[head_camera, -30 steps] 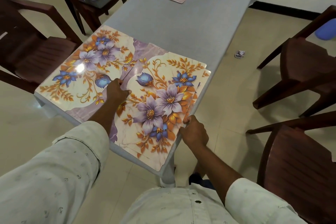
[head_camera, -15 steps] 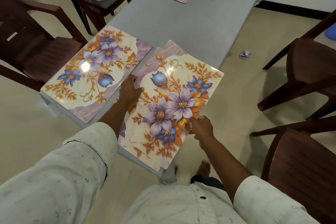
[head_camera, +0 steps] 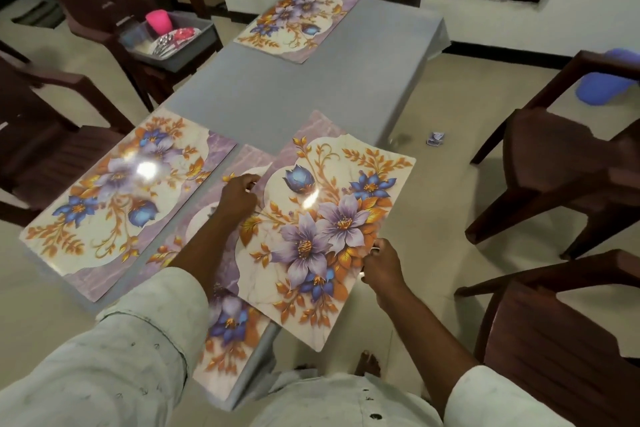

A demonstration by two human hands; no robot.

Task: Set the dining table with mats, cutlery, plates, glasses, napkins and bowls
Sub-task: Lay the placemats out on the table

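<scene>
A floral place mat (head_camera: 329, 218) is lifted off the grey table (head_camera: 277, 94) and juts out past the table's right edge. My left hand (head_camera: 239, 198) pinches its left edge and my right hand (head_camera: 382, 262) pinches its near right edge. Below it another floral mat (head_camera: 225, 322) lies on the table's near corner, partly hidden by my left arm. One mat (head_camera: 121, 198) lies flat at the near left and one more (head_camera: 298, 22) at the far end.
A grey tub (head_camera: 183, 45) with a pink cup (head_camera: 158, 21) and cutlery sits on a brown chair at the far left. Brown chairs (head_camera: 561, 163) stand on both sides of the table. A small scrap (head_camera: 435, 139) lies on the floor at right.
The top mat has been lifted off the mat beneath it and moved right and away, past the table edge. My view has tilted up toward the far end.
</scene>
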